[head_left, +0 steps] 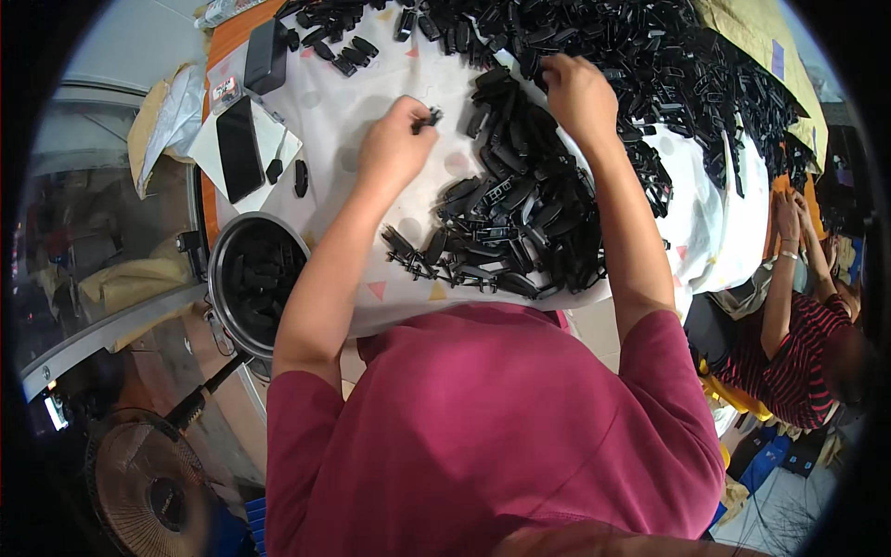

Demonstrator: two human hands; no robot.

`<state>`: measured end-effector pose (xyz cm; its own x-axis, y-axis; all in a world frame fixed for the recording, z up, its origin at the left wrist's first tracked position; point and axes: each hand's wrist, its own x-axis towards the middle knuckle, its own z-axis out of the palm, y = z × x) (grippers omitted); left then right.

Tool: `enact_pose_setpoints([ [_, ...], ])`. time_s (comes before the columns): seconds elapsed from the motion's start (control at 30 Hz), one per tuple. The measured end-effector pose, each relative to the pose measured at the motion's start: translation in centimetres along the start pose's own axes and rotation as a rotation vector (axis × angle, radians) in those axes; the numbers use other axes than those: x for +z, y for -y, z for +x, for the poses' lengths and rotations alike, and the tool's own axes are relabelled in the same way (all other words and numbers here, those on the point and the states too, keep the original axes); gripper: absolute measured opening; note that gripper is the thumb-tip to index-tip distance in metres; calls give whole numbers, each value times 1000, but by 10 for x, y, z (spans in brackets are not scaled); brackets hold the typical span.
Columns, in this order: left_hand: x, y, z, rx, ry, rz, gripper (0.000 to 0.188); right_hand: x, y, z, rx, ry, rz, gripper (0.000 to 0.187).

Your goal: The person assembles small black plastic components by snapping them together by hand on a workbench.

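Observation:
My left hand [399,137] pinches a small black plastic part [429,118] at its fingertips above the white cloth [343,102]. My right hand [577,93] reaches into the pile of black plastic parts [520,213] and has its fingers closed on pieces at the pile's top; what exactly it grips is hidden. A bigger heap of the same black parts [650,56] covers the far side of the table.
A round metal pot [215,278] holding black parts stands at the table's left edge. A dark phone [239,148] lies on white paper at the left, a black box [264,56] behind it. A person in a striped shirt [798,353] sits at the right. A fan [139,483] stands lower left.

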<state>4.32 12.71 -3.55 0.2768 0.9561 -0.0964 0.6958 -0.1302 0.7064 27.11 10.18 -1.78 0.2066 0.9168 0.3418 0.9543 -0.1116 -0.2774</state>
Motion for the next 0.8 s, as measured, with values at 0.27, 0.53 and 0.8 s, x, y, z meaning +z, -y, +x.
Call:
enact_pose_setpoints([
  [0.27,-38,-2,-15,-4,-73,-246,31,21,-20,25,-395,42,-97,30],
  [0.53,-55,-2,-24,-24,-36,-694,28,-26,-61,12,-147,373,79,33],
  [0.8,-56,-24,-33,66,199,-1179,29,-14,-40,-8,-201,118,205,23],
])
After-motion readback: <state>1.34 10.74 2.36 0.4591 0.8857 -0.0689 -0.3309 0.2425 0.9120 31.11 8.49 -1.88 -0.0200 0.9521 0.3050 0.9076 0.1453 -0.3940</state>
